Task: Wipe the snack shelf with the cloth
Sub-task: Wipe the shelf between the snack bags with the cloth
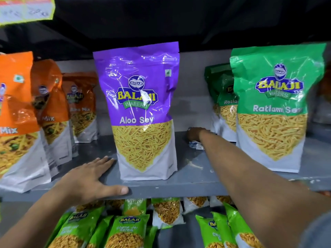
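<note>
Our left hand [89, 178] lies flat and open on the shelf [193, 183] beside the purple bag [141, 108]; our right hand [194, 135] grips the cloth [197, 144] far back

Shelf: flat grey painted snack shelf board [193, 178], level, running the full width of the view, its front edge facing the camera.
Shelf surface: pale crumbs and smudges scattered on the bare stretch right of centre.
Cloth: small crumpled white-and-blue cloth [196, 144], bunched up, lying on the shelf towards the back, mostly hidden.
Cloth contact: pressed against the shelf surface.
</note>
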A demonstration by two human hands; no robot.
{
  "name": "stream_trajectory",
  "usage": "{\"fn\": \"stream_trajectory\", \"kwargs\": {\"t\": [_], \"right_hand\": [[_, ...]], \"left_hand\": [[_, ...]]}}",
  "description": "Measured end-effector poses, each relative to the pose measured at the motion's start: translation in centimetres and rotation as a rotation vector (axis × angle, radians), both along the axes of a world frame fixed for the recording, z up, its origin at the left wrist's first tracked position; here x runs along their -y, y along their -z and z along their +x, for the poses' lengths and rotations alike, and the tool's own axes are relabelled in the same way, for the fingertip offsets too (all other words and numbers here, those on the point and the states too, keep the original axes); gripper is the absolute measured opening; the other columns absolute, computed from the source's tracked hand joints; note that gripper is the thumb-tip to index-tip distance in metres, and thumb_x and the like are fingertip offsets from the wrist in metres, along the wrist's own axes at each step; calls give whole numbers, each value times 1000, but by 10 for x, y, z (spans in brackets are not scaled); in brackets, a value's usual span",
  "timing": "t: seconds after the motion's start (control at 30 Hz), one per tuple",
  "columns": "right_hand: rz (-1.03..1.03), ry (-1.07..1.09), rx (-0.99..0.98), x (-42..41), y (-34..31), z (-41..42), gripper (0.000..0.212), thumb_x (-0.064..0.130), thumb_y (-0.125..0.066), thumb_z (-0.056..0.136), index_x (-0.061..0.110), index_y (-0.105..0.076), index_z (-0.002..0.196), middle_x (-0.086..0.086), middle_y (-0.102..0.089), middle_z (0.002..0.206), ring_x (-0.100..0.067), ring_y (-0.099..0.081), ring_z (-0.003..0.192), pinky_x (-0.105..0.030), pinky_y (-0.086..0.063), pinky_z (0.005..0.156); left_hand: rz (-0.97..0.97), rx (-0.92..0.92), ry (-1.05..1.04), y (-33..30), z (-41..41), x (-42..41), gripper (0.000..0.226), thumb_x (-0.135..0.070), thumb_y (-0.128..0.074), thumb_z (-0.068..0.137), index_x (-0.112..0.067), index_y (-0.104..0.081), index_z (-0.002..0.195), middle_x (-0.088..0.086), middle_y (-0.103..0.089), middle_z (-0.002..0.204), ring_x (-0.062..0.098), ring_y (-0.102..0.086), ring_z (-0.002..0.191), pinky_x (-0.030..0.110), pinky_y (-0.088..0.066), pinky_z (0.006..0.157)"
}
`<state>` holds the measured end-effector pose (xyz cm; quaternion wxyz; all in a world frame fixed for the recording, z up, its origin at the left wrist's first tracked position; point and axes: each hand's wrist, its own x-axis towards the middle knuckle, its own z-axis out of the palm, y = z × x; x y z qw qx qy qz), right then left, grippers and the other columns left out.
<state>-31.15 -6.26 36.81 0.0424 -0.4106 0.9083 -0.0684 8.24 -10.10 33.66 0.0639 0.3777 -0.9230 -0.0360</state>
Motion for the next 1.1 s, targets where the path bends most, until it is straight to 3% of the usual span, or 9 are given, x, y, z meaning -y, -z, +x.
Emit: {"fn": "stream_trajectory", "kwargs": {"t": [0.13, 0.43, 0.63, 0.83, 1.1], "right_hand": [[-14, -3, 17, 8, 0, -11, 70, 38, -52, 79, 14, -37, 143, -12, -40, 149, -34, -42, 132, -43, -33, 112], [-39, -100, 26, 41, -1, -26, 49, 30, -49, 84, 7, -51, 127, -13, -52, 136, -29, -51, 121, -41, -39, 106], [-36, -244, 8, 86, 20, -44, 66, 54, -43, 82, 25, -39, 141, -5, -39, 151, -26, -44, 132, -41, -34, 110], [-82, -294, 1, 72, 16, -20, 72, 66, -34, 76, 27, -51, 133, -1, -50, 143, -23, -52, 123, -36, -39, 105], [-77, -319, -60, 38, 21, 0, 59, 60, -33, 77, 33, -53, 126, 1, -57, 136, -20, -56, 116, -37, -40, 104]], "left_hand": [[-30, -11, 9, 1, -1, 0, 145, -110, -23, 28, -40, -9, 155, -16, -7, 163, 6, -9, 150, 33, -11, 123], [-71, -33, 8, -2, -1, 5, 146, -111, -26, 29, -39, -6, 155, -19, -5, 162, 1, -7, 149, 26, -9, 121], [-92, -16, 21, 3, 0, 8, 142, -110, -25, 33, -41, -7, 155, -18, -5, 162, 2, -9, 149, 29, -10, 122], [-81, -9, 7, 0, 1, 4, 143, -110, -21, 30, -40, -8, 155, -17, -6, 162, 4, -10, 149, 33, -12, 121], [-65, -9, 4, 2, 0, 7, 143, -111, -22, 31, -41, -9, 155, -16, -7, 163, 6, -11, 150, 34, -13, 122]]}}
